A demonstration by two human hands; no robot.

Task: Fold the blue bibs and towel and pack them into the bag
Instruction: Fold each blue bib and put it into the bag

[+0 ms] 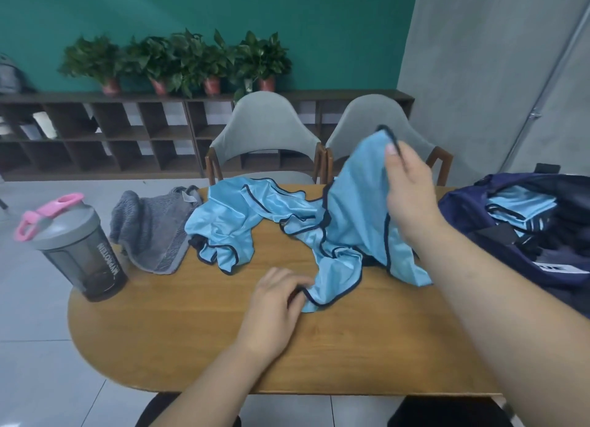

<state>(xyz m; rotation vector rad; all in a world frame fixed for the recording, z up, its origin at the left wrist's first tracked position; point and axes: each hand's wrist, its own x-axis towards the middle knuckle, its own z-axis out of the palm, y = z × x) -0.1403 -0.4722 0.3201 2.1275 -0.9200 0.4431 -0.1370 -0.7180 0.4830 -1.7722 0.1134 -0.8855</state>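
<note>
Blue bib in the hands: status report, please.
Right hand pinches blue bib by top trim, lifted. Left hand grips its lower edge on table. Second bib, grey towel unfolded.

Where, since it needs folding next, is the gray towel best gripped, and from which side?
Probably pinch the gray towel at its near banded hem, coming from the person's side: that edge lies spread and uncovered, while the far part is bunched up.
</note>
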